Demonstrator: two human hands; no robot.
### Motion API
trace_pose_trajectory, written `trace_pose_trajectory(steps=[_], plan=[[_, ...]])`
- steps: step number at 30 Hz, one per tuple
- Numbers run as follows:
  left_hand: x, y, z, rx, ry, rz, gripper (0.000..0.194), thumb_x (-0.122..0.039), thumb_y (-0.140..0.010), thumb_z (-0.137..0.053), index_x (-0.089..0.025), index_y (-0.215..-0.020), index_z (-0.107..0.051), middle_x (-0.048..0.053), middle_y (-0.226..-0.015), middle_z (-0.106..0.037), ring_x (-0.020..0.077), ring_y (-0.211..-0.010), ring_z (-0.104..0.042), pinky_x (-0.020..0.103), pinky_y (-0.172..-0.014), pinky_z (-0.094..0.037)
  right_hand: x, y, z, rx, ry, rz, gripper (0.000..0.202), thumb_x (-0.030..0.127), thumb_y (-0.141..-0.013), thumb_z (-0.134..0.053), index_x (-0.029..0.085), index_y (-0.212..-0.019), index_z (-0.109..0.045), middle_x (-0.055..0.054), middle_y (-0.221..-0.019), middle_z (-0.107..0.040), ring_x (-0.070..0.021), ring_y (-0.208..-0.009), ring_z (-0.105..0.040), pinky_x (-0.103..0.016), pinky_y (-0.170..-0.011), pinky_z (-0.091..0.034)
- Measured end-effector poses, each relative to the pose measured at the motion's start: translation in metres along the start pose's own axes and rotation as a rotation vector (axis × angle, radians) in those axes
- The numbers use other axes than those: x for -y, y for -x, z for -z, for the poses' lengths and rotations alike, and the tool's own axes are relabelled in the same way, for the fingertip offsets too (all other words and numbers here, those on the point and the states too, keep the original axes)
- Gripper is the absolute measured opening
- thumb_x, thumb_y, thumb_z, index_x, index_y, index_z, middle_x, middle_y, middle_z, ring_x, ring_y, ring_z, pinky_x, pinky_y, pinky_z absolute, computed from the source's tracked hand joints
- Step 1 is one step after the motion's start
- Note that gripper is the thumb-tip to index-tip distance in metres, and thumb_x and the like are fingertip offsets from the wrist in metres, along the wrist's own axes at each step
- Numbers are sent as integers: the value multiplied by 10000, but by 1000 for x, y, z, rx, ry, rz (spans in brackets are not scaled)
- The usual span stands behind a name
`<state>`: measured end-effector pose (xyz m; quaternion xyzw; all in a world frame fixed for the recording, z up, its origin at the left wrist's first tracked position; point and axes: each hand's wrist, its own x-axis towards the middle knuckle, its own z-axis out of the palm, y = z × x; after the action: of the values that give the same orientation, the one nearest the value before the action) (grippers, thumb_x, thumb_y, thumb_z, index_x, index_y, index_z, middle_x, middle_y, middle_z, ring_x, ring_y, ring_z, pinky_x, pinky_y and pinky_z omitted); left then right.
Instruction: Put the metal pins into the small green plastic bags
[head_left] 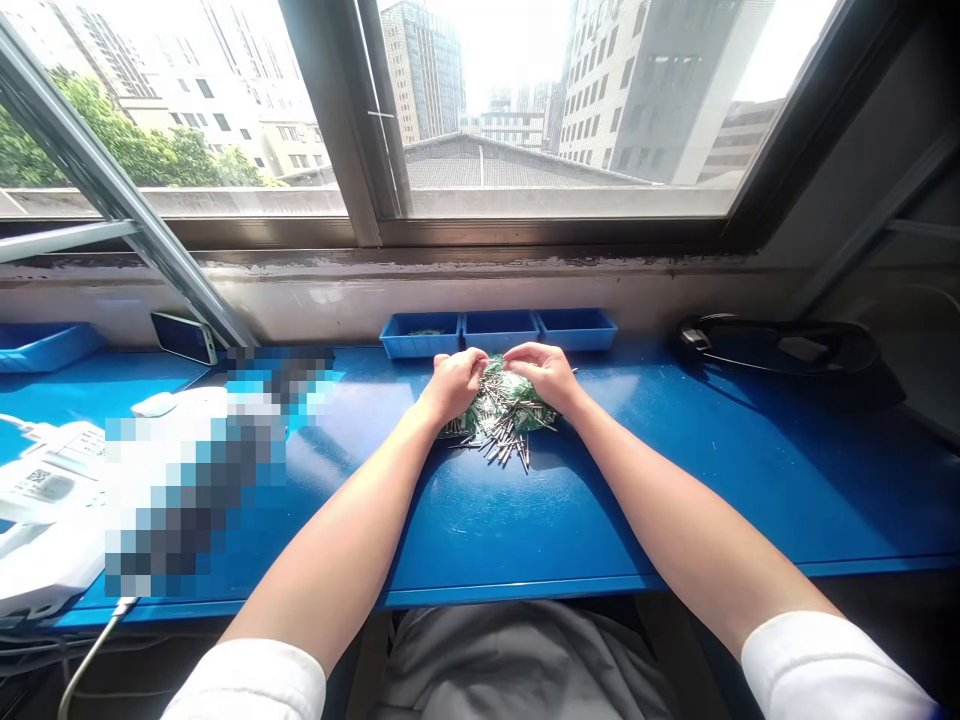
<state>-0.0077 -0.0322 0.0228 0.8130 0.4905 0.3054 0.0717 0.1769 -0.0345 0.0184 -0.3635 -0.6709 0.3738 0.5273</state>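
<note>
A loose pile of slim metal pins [504,432] lies on the blue tabletop between my forearms, mixed with green pieces [541,412] whose kind I cannot make out. My left hand [454,384] is over the pile's left edge, its fingers curled in and the fingertips pressed together. Opposite it, my right hand [549,378] arches over the pile's right side with fingers bent towards the thumb. Both sets of fingertips come close to each other above the pile. Anything pinched in them is too small or hidden to name.
Behind the hands stand three joined blue bins [501,334], the left one holding something greenish. A phone [184,338] leans at the back left near a blue tray [49,345]. White chargers and cables [56,470] crowd the left. A black strap-like object [780,345] lies back right.
</note>
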Motion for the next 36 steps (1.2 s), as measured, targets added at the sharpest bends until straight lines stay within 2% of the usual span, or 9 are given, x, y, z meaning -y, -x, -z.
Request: trace_pose_trajectory(steps=[5,12,17,21,24,27,30,32,36], plan=[[5,-2,-3,-51,28,81,333,-281,-909,-428,-196,-1223,-497,46,-957,-688,205,-963,-620,371,-931,-353,-6,-6,10,-102,24,-16,203,282,-695,-655,183,-869,-685,-40,-842,-720,-203,-829,-669,-352,-799,-528],[16,-2,-7,-21,-49,159,313,-245,-882,-441,-199,-1182,-517,75,-1060,-670,239,-1066,-583,406,-936,-348,-16,-13,41,-360,625,-37,487,212,-697,-561,191,-1181,-615,-44,-1104,-684,-242,-1040,-546,-415,-958,-437],[15,0,-6,7,-105,150,309,-194,-872,-404,-218,-1148,-542,76,-1109,-650,243,-1090,-567,417,-928,-349,-29,-15,54,-366,853,-178,709,243,-684,-572,186,-1378,-442,-85,-1305,-564,-325,-1142,-423,-514,-976,-379],[14,1,-6,37,-135,112,305,-161,-854,-395,-238,-1081,-585,73,-1144,-634,251,-1120,-546,436,-927,-341,-37,-16,59,-317,862,-196,791,249,-679,-568,226,-1436,-339,-81,-1380,-490,-333,-1131,-410,-523,-941,-389],[14,1,-6,41,-123,92,283,-179,-858,-405,-240,-1030,-621,68,-1147,-631,255,-1130,-538,446,-934,-332,-40,-16,60,-349,849,-129,772,245,-675,-555,191,-1421,-361,-93,-1414,-447,-339,-1154,-410,-514,-937,-389],[15,1,-5,30,-93,52,242,-197,-842,-446,-234,-944,-662,48,-1104,-643,249,-1097,-554,447,-941,-325,-37,-15,55,-372,854,-21,652,226,-693,-540,132,-1334,-474,-128,-1328,-522,-326,-1155,-432,-488,-940,-395],[16,1,-6,29,-68,20,265,-137,-805,-454,-233,-882,-689,31,-1081,-649,229,-1059,-571,433,-948,-321,-28,-13,42,-265,810,141,362,205,-723,-545,148,-1063,-655,-105,-1071,-655,-272,-1038,-508,-427,-932,-413],[17,2,-7,31,-58,7,296,-104,-787,-447,-235,-868,-699,25,-1078,-650,219,-1048,-576,429,-954,-317,-20,-9,31,-97,756,249,165,213,-741,-571,177,-851,-689,-66,-892,-679,-224,-913,-542,-370,-888,-432],[17,1,-9,34,-53,-9,309,-104,-793,-433,-236,-875,-700,26,-1066,-653,214,-1042,-579,434,-959,-315,-3,0,9,243,771,327,80,249,-745,-626,195,-703,-667,-33,-748,-649,-175,-760,-523,-306,-754,-437]])
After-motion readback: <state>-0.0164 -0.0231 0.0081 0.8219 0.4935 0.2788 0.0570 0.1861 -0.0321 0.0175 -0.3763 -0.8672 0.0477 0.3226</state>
